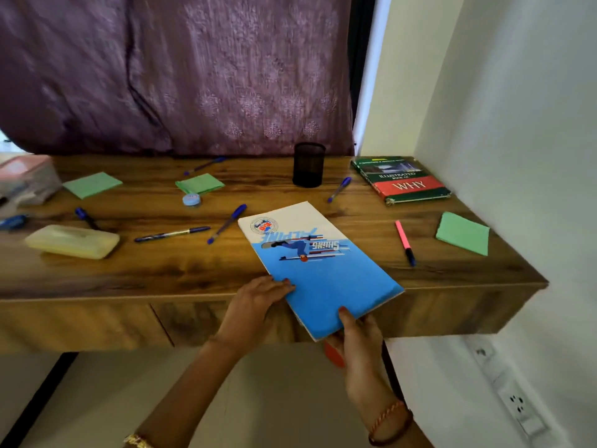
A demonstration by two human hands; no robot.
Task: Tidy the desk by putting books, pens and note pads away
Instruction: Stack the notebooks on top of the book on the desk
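Head: both hands' fingers (284, 284) grip notebook (323, 270) near edge.

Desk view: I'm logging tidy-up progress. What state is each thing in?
Blue-and-white skiing notebook: closed, overhanging the front edge, gripped by left hand and right hand.
Green-and-red hardcover book: closed, lying flat.
Black mesh pen cup: upright, apparently empty.
Pink highlighter: capped, lying loose.
Yellow pencil case: closed.

Blue-and-white skiing notebook (310, 263) overhanging wooden desk (226, 273) front edge; black mesh pen cup (308, 164) sitting at its 12 o'clock, red-and-green hardcover book (400, 180) at 2, yellow pencil case (72, 241) at 9.
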